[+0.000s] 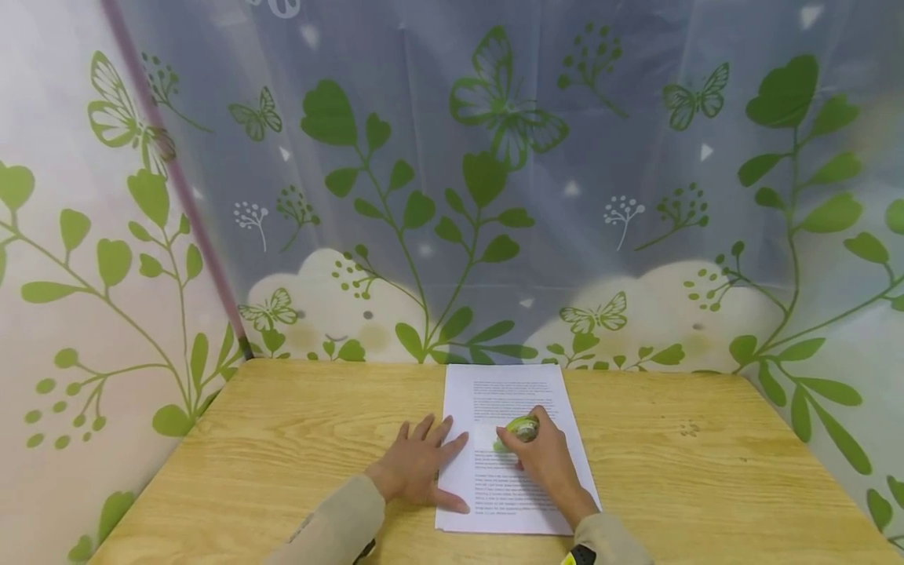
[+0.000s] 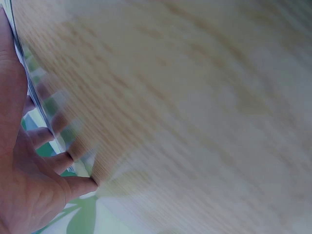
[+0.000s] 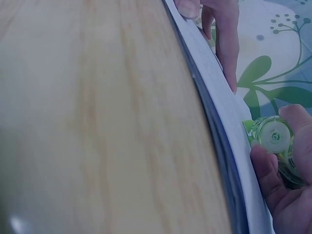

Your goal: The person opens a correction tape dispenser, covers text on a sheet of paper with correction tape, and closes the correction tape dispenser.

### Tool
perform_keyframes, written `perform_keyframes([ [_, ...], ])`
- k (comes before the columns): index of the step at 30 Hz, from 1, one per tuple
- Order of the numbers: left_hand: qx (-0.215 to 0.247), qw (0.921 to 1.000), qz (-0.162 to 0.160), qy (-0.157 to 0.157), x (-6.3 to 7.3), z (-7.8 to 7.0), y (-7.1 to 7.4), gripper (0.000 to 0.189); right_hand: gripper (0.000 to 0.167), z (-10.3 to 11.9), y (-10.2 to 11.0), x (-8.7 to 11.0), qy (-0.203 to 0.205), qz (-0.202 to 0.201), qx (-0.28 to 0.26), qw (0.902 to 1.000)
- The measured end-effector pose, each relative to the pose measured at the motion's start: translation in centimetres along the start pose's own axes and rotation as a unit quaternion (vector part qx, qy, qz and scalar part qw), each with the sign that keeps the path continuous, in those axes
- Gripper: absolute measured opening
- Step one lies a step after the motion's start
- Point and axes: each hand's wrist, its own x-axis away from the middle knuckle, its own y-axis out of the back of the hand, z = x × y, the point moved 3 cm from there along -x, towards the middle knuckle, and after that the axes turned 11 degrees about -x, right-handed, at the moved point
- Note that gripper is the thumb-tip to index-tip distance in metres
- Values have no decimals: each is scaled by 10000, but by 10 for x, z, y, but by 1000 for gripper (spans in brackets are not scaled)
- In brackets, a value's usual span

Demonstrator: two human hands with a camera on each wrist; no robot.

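A stack of printed paper (image 1: 459,392) lies on the wooden table, its layered edge showing in the right wrist view. My left hand (image 1: 417,469) rests with spread fingers across the stack's left edge, thumb and fingertips on the top sheet. In my right hand (image 1: 549,463) I grip a green, see-through correction tape (image 3: 274,135) between thumb and fingers. Its tip is down at the sheet, beside a white band between two blocks of print. Round reels show through its clear case. Part of the case is hidden behind my right fingers.
The wood-grain table (image 1: 297,439) stretches out on both sides of the paper. A curtain (image 1: 395,188) printed with green leaves and butterflies hangs behind the table's far edge and along both sides. Dark bands sit at both sleeve cuffs.
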Motion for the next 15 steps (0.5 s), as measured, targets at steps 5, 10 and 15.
perform_keyframes([
  [5, -84, 10000, -5, 16, -1, 0, 1, 104, 43, 0, 3, 0, 45, 2, -66, 10000],
  [10, -33, 10000, 20, 26, 1, -2, 3, 104, 43, -3, 6, 0, -33, -29, 43, 10000],
  [15, -3, 10000, 6, 2, 1, -2, 3, 104, 42, -6, 11, -1, -140, -33, 58, 9999],
])
